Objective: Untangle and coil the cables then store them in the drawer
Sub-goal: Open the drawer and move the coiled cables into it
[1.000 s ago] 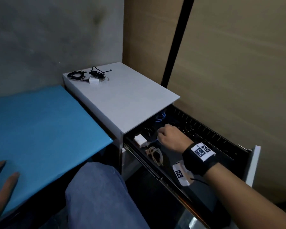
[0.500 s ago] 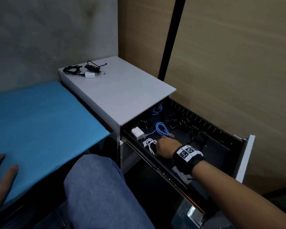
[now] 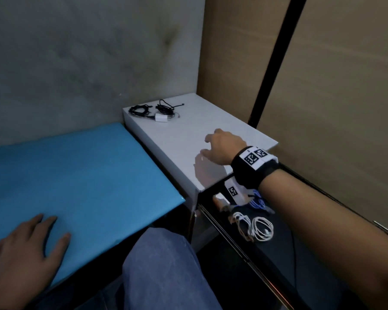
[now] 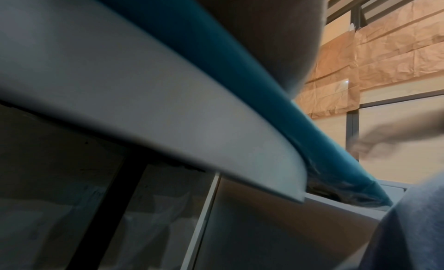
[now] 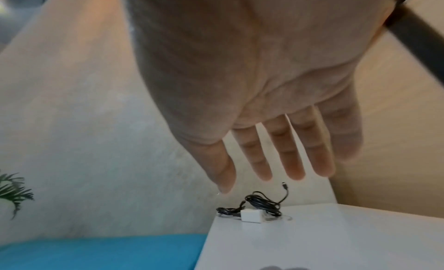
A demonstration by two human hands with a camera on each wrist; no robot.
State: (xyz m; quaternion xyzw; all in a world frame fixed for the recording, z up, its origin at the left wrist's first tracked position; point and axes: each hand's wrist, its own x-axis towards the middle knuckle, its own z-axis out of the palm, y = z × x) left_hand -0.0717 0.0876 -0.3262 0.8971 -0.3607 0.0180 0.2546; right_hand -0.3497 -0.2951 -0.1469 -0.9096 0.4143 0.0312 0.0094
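Tangled black cables [image 3: 151, 108] [image 5: 260, 203] with a white charger block [image 3: 161, 118] [image 5: 251, 215] lie at the far corner of the white cabinet top [image 3: 188, 133]. My right hand [image 3: 220, 145] [image 5: 271, 150] hovers over the cabinet's near part, fingers straight and spread, holding nothing, well short of the cables. The black drawer [image 3: 238, 253] below stands pulled out, with coiled white cables [image 3: 259, 228] and a blue cable [image 3: 257, 201] inside. My left hand [image 3: 27, 245] rests flat on the blue mat [image 3: 72, 180].
A grey padded wall stands behind the cabinet, and a brown panel with a black vertical bar [image 3: 271, 61] to its right. My blue-trousered knee [image 3: 164, 269] sits in front of the drawer. The left wrist view shows only the blue mat's edge [image 4: 240, 74].
My right hand has left the drawer and risen over the cabinet top, leaving the white coil inside. The head view has swung left. The left hand stays on the mat.
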